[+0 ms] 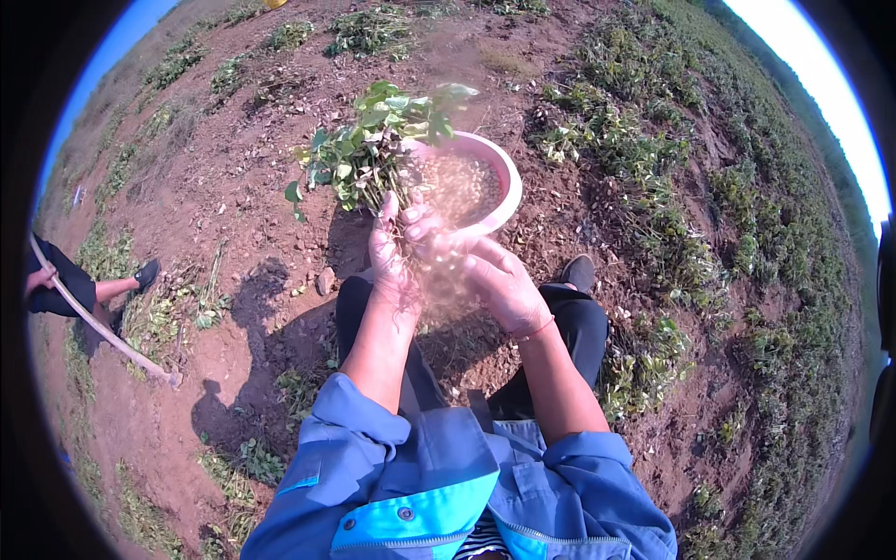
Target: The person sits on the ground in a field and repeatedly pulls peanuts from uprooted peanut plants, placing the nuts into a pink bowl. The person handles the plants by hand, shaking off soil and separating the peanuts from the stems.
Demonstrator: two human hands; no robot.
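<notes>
My left hand (389, 245) grips the stems of an uprooted bunch of peanut plants (378, 150), with its leaves pointing away from me and its thin roots hanging over my palm. Close by on the right, my right hand (507, 287) is curled at the root end, its fingertips beside a blurred cluster of pods (444, 273). Blur hides whether those fingers are closed on any pods. Just beyond both hands stands a pink plastic basin (513, 192), partly covered by the leaves. Many pale peanut pods (476, 183) lie in it.
Reddish soil (280, 203) with stones surrounds me. Pulled plants (623, 140) lie in a row to the right, beside a green crop (777, 210). At left, another person's leg (115, 288) and hand show, with a long-handled tool (105, 329). My shoe (579, 273) is right of the basin.
</notes>
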